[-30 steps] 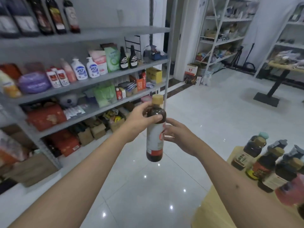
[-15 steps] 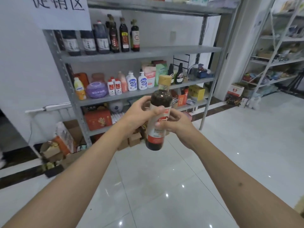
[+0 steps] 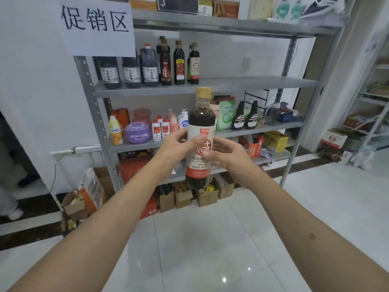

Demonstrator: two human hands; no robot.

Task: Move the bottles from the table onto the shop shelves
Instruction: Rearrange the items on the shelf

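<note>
You hold one bottle (image 3: 200,140) upright in front of you, at chest height before the metal shelving unit (image 3: 210,85) and above the white tiled floor (image 3: 210,249). It is a tall, round bottle of dark brown liquid with a tan screw cap, a clear narrow neck and a white label that turns red at the lower band; a large red character sits in the middle of the label, partly covered by your thumbs. Your left hand (image 3: 175,147) wraps its fingers round the bottle's left side, thumb across the label. Your right hand (image 3: 226,152) grips the right side, fingers curled behind and thumb on the front.

The shelf at cap level carries three dark jugs (image 3: 129,70) with pale labels on the left and slimmer dark bottles (image 3: 179,64) beside them; its right half is bare metal. The shelf below holds a yellow bottle (image 3: 115,131), a purple tub (image 3: 138,133), small white bottles with red labels (image 3: 160,129), a green pouch (image 3: 226,116) and two black squeeze bottles (image 3: 245,116). Open cardboard boxes (image 3: 183,197) stand on the floor under the unit, their contents unclear. A paper sign (image 3: 94,24) with three handwritten characters hangs at the upper left.
</note>
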